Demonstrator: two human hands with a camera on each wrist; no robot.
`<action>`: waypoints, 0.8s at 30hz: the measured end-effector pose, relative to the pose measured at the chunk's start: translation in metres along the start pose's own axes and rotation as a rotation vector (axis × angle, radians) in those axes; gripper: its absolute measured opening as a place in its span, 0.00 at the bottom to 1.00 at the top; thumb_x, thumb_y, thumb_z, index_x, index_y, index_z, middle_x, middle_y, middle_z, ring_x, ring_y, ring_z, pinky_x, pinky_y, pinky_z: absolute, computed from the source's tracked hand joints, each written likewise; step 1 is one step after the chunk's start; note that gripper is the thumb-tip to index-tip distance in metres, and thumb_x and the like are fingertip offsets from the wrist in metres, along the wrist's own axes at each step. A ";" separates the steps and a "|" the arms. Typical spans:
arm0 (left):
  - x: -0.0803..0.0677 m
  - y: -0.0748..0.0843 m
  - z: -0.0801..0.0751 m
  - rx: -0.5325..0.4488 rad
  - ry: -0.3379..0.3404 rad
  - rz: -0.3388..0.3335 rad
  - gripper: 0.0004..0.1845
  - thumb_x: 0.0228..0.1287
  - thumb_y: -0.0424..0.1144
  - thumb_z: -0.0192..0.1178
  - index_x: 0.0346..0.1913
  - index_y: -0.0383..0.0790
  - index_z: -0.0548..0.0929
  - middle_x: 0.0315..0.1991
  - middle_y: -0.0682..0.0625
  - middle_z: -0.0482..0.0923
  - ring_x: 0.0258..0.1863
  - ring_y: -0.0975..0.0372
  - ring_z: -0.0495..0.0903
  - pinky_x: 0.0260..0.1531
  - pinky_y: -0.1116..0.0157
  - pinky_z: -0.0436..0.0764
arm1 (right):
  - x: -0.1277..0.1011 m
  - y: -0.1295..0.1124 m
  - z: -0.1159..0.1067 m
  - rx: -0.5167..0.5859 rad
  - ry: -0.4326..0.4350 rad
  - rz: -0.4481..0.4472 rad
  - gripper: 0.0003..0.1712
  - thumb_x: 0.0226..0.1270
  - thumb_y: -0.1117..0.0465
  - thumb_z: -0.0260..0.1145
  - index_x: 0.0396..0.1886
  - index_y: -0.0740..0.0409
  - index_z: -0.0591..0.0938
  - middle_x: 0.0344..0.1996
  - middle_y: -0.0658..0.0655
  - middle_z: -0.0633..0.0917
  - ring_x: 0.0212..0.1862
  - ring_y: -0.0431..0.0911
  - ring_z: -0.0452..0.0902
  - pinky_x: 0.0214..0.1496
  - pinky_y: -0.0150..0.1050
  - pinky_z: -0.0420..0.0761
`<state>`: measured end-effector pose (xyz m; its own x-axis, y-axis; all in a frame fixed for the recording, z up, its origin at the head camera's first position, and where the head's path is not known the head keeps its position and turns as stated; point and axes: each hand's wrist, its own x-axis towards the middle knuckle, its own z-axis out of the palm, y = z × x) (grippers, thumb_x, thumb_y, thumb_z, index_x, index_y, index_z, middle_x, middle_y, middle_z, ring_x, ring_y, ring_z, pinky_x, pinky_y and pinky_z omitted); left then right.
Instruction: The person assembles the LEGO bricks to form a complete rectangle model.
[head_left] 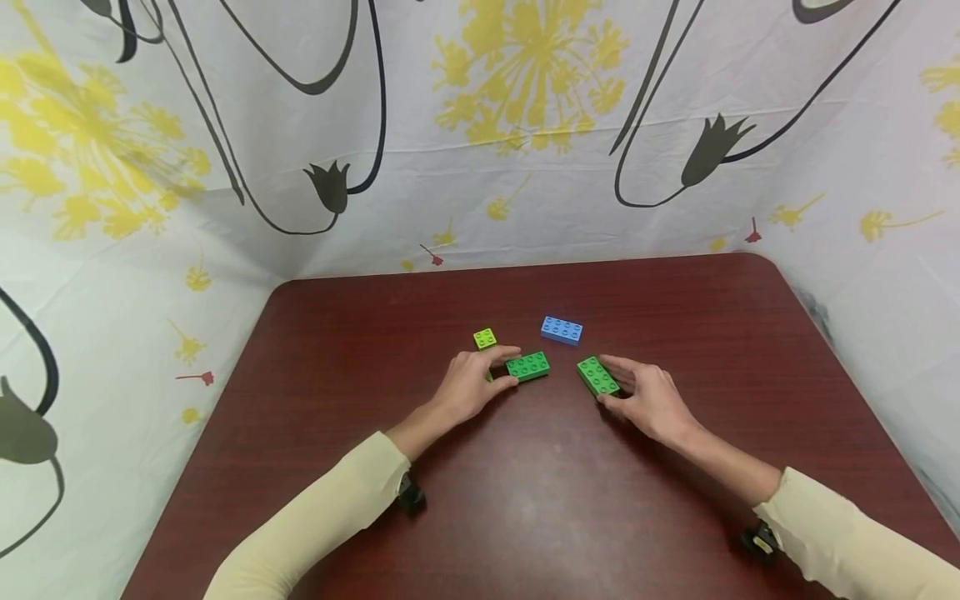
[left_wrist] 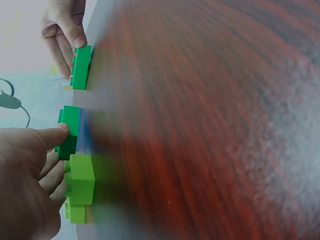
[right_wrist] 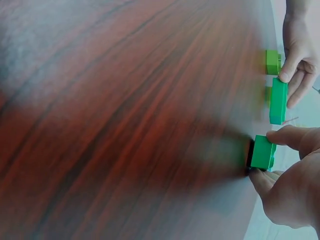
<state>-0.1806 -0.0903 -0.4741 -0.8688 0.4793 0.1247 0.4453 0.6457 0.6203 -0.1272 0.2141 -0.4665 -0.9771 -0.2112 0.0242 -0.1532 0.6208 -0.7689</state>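
Note:
My left hand (head_left: 468,383) pinches one end of a dark green toy building brick (head_left: 528,367) between thumb and finger. My right hand (head_left: 654,402) grips a brighter green brick (head_left: 597,376) by its ends, thumb at the near end and fingers at the far one. Between the two held bricks is a narrow gap. Just past the left fingers sits a small lime brick (head_left: 485,338) with its studs up. Another lime brick (left_wrist: 82,180) shows close by the left hand in the left wrist view; from the head it is mostly hidden by that hand.
A blue brick (head_left: 562,330) lies farther back, between and beyond the hands. All this is on a dark red-brown wooden table (head_left: 480,517) with rounded far corners. Patterned white cloth (head_left: 405,217) hangs behind and beside it.

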 end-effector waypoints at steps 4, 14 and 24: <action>-0.003 0.004 -0.007 -0.005 0.010 0.002 0.26 0.70 0.42 0.73 0.69 0.45 0.83 0.61 0.52 0.86 0.48 0.59 0.89 0.45 0.61 0.85 | -0.001 -0.002 0.000 0.007 -0.018 0.001 0.36 0.67 0.71 0.76 0.73 0.70 0.76 0.66 0.72 0.81 0.64 0.65 0.81 0.61 0.57 0.82; -0.017 0.009 -0.020 -0.043 0.015 0.032 0.27 0.69 0.41 0.75 0.68 0.43 0.84 0.61 0.52 0.87 0.53 0.56 0.89 0.50 0.56 0.86 | -0.001 -0.008 0.006 0.032 -0.041 -0.022 0.32 0.64 0.73 0.75 0.69 0.69 0.80 0.62 0.69 0.84 0.60 0.63 0.85 0.59 0.56 0.84; -0.044 0.006 -0.033 -0.057 -0.002 0.029 0.26 0.68 0.40 0.75 0.68 0.44 0.84 0.62 0.54 0.86 0.57 0.60 0.87 0.55 0.56 0.85 | -0.002 -0.015 0.010 0.051 -0.068 -0.079 0.27 0.63 0.74 0.76 0.63 0.66 0.84 0.57 0.65 0.88 0.56 0.60 0.87 0.57 0.55 0.86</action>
<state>-0.1466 -0.1267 -0.4502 -0.8551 0.4987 0.1419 0.4575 0.5968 0.6592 -0.1210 0.1976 -0.4611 -0.9498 -0.3100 0.0434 -0.2197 0.5616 -0.7977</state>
